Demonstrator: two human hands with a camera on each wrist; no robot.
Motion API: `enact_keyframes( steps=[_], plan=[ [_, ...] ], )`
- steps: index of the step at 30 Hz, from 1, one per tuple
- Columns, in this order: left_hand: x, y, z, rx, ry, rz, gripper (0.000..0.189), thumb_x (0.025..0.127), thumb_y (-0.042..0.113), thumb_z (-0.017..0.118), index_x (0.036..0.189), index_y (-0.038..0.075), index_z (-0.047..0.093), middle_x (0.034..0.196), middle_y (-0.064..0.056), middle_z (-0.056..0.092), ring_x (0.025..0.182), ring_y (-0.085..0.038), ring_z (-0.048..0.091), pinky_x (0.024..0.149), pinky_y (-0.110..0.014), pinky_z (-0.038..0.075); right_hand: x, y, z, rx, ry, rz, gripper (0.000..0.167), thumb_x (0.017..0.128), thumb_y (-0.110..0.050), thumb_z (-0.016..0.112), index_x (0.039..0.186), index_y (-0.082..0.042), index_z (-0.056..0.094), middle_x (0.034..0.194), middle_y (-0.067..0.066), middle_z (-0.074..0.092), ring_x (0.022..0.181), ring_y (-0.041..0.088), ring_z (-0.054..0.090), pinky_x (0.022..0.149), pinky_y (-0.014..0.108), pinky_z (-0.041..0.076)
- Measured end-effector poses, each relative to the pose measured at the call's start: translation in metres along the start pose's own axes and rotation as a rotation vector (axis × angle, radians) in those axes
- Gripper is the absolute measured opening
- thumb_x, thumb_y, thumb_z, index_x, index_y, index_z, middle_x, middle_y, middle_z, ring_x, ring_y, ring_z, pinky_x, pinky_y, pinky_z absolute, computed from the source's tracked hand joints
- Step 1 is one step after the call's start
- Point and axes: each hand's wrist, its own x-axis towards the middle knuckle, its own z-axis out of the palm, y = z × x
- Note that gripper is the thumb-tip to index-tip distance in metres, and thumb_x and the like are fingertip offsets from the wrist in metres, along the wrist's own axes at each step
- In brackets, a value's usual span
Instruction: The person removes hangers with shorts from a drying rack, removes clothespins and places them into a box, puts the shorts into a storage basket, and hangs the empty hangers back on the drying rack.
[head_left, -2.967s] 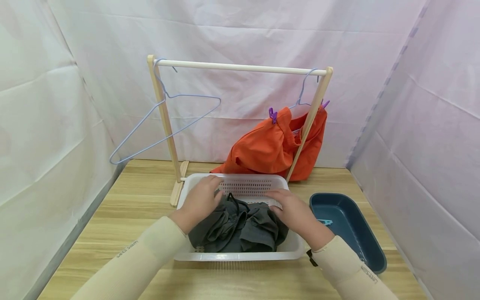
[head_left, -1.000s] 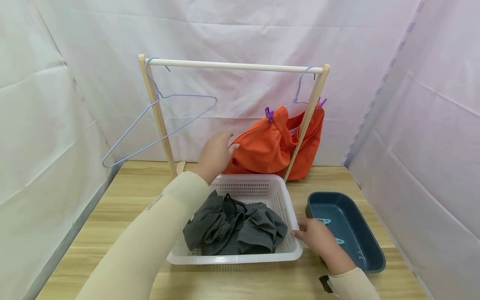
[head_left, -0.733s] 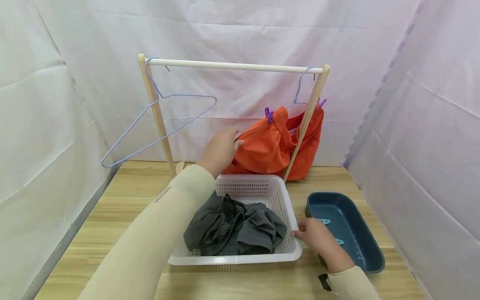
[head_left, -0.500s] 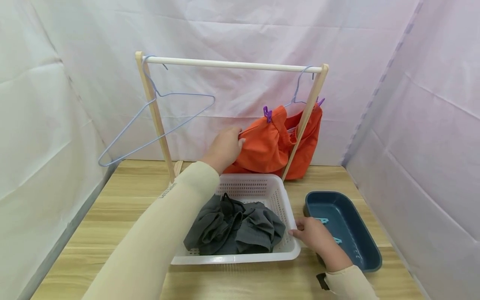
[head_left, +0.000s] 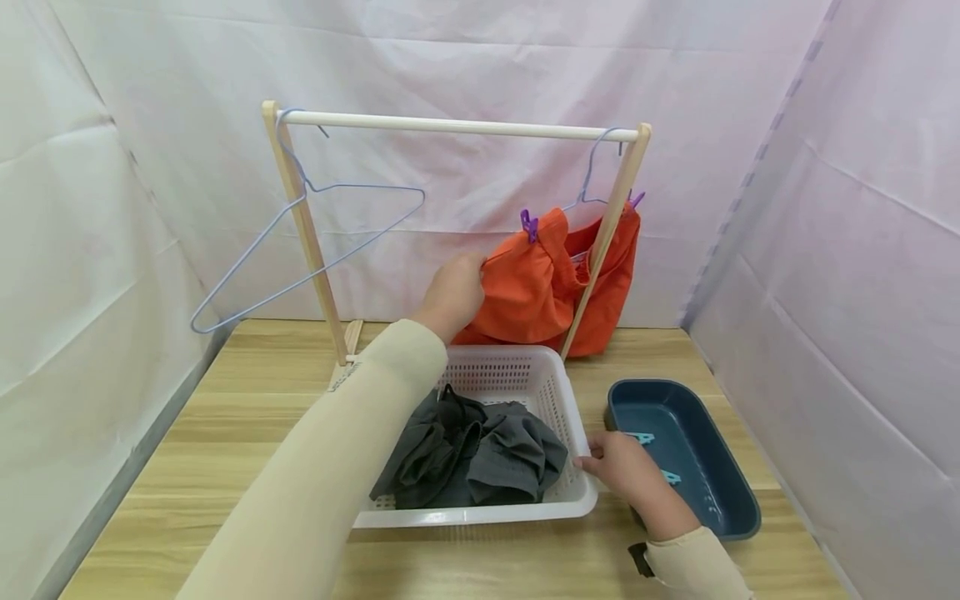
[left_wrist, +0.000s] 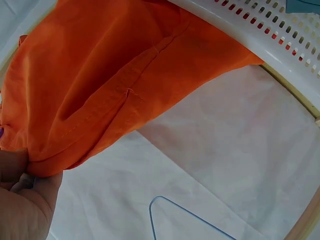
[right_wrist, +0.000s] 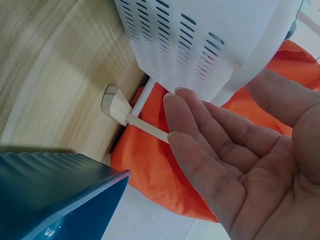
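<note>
Orange pants [head_left: 525,292] hang from a blue wire hanger [head_left: 588,171], clipped by a purple clothespin [head_left: 529,226] at each side of the waist. My left hand [head_left: 455,293] pinches their left edge between thumb and fingers, which shows closely in the left wrist view. A white perforated laundry basket [head_left: 567,417] holds a crumpled dark grey garment [head_left: 480,458] with a black cord. At the basket's right rim, my right hand [head_left: 630,471] has its thumb over the edge and its loosely bent fingers along the outer wall. My left forearm hides the basket's left side.
A wooden rack [head_left: 457,125] stands behind the basket, with a bare blue hanger [head_left: 307,187] at its left end. To the right lies a dark blue tray [head_left: 693,442] holding light-blue clothespins [head_left: 670,477]. White sheets [head_left: 810,275] enclose the wooden table [head_left: 247,400].
Both hands were over the basket. My left hand has reached back to the orange pants and pinched their edge; my right hand has moved to the basket's right rim. The view has shifted slightly.
</note>
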Motion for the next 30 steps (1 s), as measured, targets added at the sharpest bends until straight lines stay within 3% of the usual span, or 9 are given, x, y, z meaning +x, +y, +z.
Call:
enact_keyframes(
  steps=[6,11,22,30],
  plan=[
    [-0.001,-0.003,-0.002,0.071,0.05,-0.011,0.024,0.096,-0.001,0.049,0.116,0.004,0.06,0.101,-0.011,0.064,0.089,-0.026,0.056,0.083,-0.034,0.05,0.0,-0.001,-0.001,-0.001,0.003,0.0,0.021,0.085,-0.009,0.071,0.103,0.002,0.07,0.09,0.009,0.071,0.083,0.02,0.067,0.071,0.038,0.055],
    [-0.003,-0.011,-0.005,0.055,0.132,-0.015,0.021,0.094,-0.003,0.047,0.108,0.003,0.061,0.095,-0.012,0.063,0.086,-0.028,0.056,0.08,-0.036,0.05,0.0,-0.002,-0.001,-0.002,-0.005,0.008,0.021,0.085,-0.01,0.071,0.102,0.002,0.07,0.091,0.01,0.071,0.083,0.02,0.067,0.071,0.037,0.055],
    [-0.005,-0.02,-0.011,0.172,0.345,0.083,0.021,0.084,-0.004,0.056,0.101,0.003,0.066,0.092,-0.017,0.07,0.084,-0.038,0.065,0.077,-0.047,0.053,0.003,0.001,0.001,-0.004,-0.013,0.041,0.023,0.085,-0.01,0.071,0.104,0.004,0.069,0.092,0.011,0.071,0.083,0.02,0.067,0.073,0.039,0.056],
    [-0.009,-0.022,-0.017,0.147,0.385,0.105,0.032,0.083,-0.006,0.056,0.112,0.003,0.067,0.097,-0.017,0.07,0.088,-0.035,0.065,0.08,-0.045,0.053,0.001,0.0,-0.001,-0.012,-0.016,0.043,0.024,0.085,-0.01,0.072,0.104,0.005,0.069,0.092,0.011,0.071,0.083,0.02,0.066,0.073,0.039,0.056]
  ],
)
